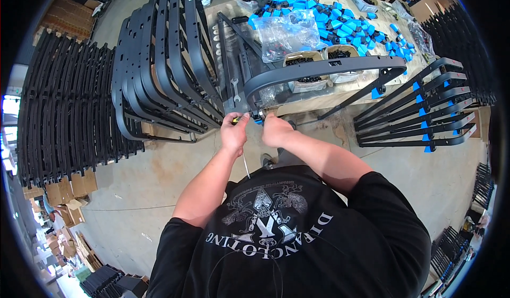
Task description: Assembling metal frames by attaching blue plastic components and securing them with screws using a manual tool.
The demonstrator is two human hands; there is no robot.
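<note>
We see our left hand (234, 130) clenched round a yellow-handled screwdriver (235, 120), right hand (276, 130) pinching a blue cap (258, 120) at the curved black frame's (319, 68) near-left end, at the counter's (340, 88) near edge; black frames (164, 59) stacked left

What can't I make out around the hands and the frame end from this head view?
- Joint under the left hand and right hand: the hands cover it.
- Screwdriver tip: hidden by the left hand.
- Small blue part: too small to identify.
- Curved black frame far end: blurred near the table.
</note>
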